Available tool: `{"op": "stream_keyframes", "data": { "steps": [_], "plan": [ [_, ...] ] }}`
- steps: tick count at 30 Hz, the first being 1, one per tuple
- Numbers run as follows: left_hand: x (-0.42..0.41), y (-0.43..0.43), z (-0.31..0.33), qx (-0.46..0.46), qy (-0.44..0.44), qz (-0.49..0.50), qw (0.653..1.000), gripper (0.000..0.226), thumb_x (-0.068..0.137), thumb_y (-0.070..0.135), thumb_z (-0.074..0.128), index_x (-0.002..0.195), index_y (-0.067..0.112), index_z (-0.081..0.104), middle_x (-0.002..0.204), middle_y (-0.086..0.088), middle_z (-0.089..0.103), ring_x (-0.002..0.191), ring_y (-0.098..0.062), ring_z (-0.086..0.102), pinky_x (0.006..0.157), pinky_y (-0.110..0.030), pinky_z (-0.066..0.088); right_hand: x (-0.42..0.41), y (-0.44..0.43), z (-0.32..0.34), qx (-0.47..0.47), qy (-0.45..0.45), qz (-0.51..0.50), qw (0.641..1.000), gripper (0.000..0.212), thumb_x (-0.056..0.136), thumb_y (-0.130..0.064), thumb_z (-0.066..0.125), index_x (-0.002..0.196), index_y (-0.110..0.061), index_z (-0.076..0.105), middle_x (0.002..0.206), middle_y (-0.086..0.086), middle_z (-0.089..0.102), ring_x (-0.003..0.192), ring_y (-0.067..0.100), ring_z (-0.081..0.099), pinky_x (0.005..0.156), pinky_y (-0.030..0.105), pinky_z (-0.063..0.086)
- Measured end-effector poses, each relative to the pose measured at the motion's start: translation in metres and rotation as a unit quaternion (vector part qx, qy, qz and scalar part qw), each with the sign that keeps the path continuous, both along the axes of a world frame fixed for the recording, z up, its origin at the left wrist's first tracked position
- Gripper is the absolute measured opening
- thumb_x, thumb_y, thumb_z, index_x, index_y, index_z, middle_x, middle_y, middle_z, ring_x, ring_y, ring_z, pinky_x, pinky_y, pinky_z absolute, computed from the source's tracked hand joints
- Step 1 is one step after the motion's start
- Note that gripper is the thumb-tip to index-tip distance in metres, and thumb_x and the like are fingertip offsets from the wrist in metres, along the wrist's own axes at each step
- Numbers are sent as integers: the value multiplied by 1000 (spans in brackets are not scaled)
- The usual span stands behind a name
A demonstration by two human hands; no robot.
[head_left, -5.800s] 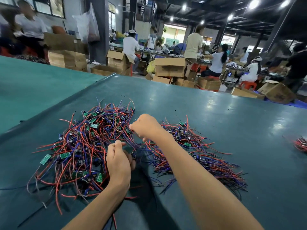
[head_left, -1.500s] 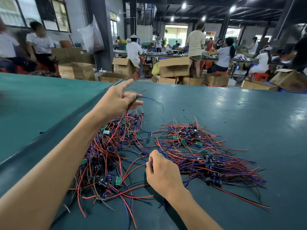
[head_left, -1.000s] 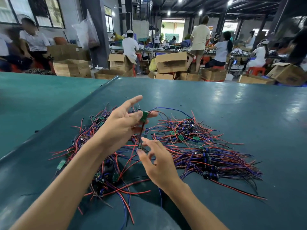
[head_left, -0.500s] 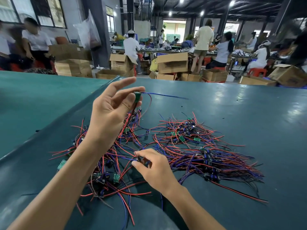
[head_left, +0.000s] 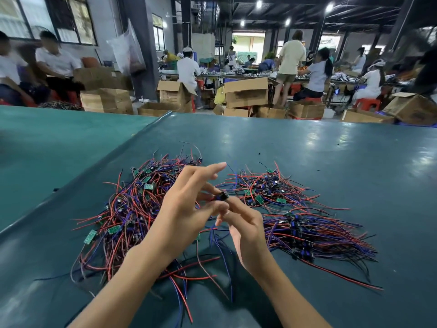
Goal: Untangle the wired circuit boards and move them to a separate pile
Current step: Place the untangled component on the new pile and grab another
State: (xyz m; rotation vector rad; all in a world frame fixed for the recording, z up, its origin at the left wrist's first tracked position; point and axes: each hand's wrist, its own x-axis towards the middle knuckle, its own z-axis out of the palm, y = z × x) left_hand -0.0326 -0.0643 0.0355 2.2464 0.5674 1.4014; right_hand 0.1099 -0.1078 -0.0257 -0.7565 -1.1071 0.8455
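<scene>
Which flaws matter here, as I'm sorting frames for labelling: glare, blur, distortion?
Head view: ceiling lamps leave pale glare patches on the far right of the table; the seated people at far left are blurred; wide-angle bending tilts the pillars and curves the table edge; the tangled pile, sorted pile, left hand and right hand, meeting at a dark part, look fairly sharp.
</scene>
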Motion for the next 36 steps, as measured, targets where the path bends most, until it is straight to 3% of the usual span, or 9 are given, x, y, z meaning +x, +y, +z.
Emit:
{"op": "stream_keyframes", "data": {
  "steps": [5, 9, 12, 15, 20, 24, 28, 33, 36],
  "plan": [
    [0, 1, -9, -96, -9, 33, 995, 78, 66, 7, 93, 134, 28, 61, 108, 7, 54, 88, -15, 67, 74, -24, 59, 2, 0, 6, -75, 169, 75, 980, 31, 85, -14, 58, 104, 7, 71, 100, 24, 64, 76, 23, 55, 63, 32, 39],
    [3, -5, -13, -100, 27, 64, 993, 76, 66, 4, 90, 130, 34, 61, 103, 8, 56, 82, -13, 68, 75, -28, 59, 5, 0, 9, -101, 120, 54, 986, 12, 84, -12, 75, 92, -3, 77, 88, 17, 72, 71, 22, 67, 62, 27, 44],
    [2, -8, -19, -198, 16, 102, 975, 57, 65, 15, 94, 111, 34, 66, 95, 5, 66, 71, -7, 69, 69, -17, 53, 4, 1, 11, -112, 143, 32, 983, 17, 77, -13, 75, 90, -2, 78, 80, 15, 70, 69, 22, 64, 64, 28, 46],
    [2, -11, -23, -311, -30, 99, 945, 35, 66, 22, 94, 91, 23, 70, 81, 2, 74, 62, -11, 73, 66, -33, 61, 4, 2, 11, -114, 163, 17, 980, 23, 77, -15, 75, 93, 1, 77, 80, 15, 68, 68, 20, 59, 63, 26, 46],
    [0, -14, -28, -310, -19, 131, 941, 27, 74, 25, 90, 87, 22, 67, 84, -1, 74, 60, -14, 74, 64, -33, 61, 5, 3, 10, -118, 157, 20, 980, 27, 78, -19, 75, 98, -1, 77, 76, 11, 65, 66, 18, 58, 62, 25, 46],
    [-2, -7, -32, -386, -2, 50, 921, 11, 90, 28, 75, 89, 18, 76, 79, -6, 78, 78, -25, 77, 79, -38, 62, 2, 2, 11, -140, 96, 44, 984, 29, 78, -19, 76, 102, -3, 75, 87, 13, 71, 70, 20, 62, 59, 24, 49],
    [2, -2, -30, -450, -32, 11, 892, 34, 103, 37, 52, 100, 17, 79, 95, -7, 78, 89, -22, 76, 86, -40, 59, 4, 0, 13, -144, 94, 54, 984, 29, 85, -22, 69, 105, -1, 74, 100, 20, 73, 79, 25, 68, 63, 28, 48],
    [1, 3, -18, -425, -7, -37, 904, 37, 102, 28, 57, 86, 1, 77, 79, -19, 71, 72, -21, 66, 71, -29, 59, 0, -2, 8, -148, 71, 85, 983, 15, 84, -19, 71, 93, -8, 77, 86, 16, 71, 74, 28, 66, 76, 41, 49],
    [-5, 8, -9, -442, 15, -102, 891, 33, 95, 27, 65, 94, -4, 76, 89, -20, 73, 80, -24, 71, 75, -27, 59, 0, -3, 8, -145, 69, 91, 983, 11, 85, -16, 68, 87, -11, 77, 80, 12, 70, 70, 24, 65, 67, 34, 53]
  ]
}}
